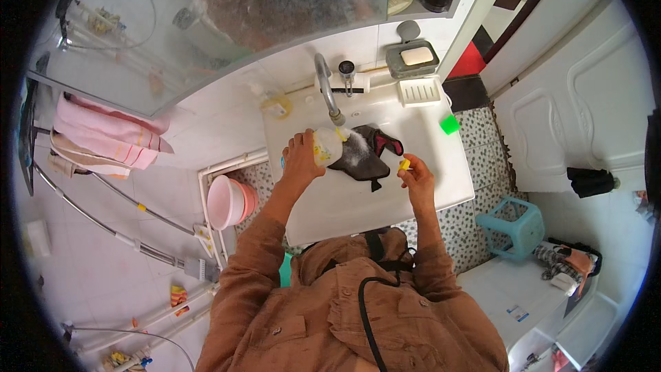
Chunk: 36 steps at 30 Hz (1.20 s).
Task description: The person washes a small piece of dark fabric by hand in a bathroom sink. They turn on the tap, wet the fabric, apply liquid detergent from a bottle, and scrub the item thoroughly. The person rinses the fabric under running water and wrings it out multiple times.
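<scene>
Two hands (301,156) (418,182) | translucent bottle (326,149), yellow cap (404,164) | dark fabric (366,168), powdery white patch (354,149)

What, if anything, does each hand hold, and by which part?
The left hand holds a pale plastic bottle by its body; the right hand pinches a small yellow cap, apparently by its sides.

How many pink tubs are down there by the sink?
2: a pale pink tub to the left of the sink, and a coral-pink one partly hidden behind its right side. Others nested or tucked underneath could be hidden.
</scene>
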### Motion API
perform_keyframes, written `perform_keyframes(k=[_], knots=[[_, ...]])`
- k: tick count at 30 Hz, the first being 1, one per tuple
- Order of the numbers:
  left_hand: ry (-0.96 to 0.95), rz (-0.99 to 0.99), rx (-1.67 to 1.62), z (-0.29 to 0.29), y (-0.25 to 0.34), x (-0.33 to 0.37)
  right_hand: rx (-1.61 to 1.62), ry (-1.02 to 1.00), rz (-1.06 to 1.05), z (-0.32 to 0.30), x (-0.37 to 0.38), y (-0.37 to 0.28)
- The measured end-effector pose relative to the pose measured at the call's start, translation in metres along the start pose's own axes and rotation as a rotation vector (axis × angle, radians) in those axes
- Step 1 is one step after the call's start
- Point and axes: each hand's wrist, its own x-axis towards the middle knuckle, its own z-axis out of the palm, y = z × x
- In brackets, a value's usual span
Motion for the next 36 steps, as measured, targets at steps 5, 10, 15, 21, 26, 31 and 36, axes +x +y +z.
perform_keyframes(k=[5,10,15,21,26,31,36], knots=[[0.043,-0.033,-0.065,0.004,0.001,0.001,0.015,0.001,-0.018,-0.004,0.001,0.005],[0.025,-0.067,-0.138,0.015,-0.019,-0.025,0.004,0.016,-0.015,-0.005,-0.001,0.003],[-0.042,0.025,-0.053,0.009,-0.025,-0.048,0.022,-0.007,-0.034,0.001,0.004,0.001],[-0.034,0.07,-0.074,0.022,-0.009,-0.056,0.016,-0.048,-0.051,0.01,0.009,0.0],[-0.03,0.1,-0.072,0.028,-0.003,-0.052,-0.014,-0.038,-0.028,0.007,0.007,-0.01],[0.05,0.079,-0.351,0.039,-0.014,-0.056,-0.059,-0.11,-0.089,0.01,0.004,-0.005],[0.113,0.151,-0.567,0.042,-0.006,-0.063,-0.248,-0.364,-0.363,0.043,0.009,-0.039]])
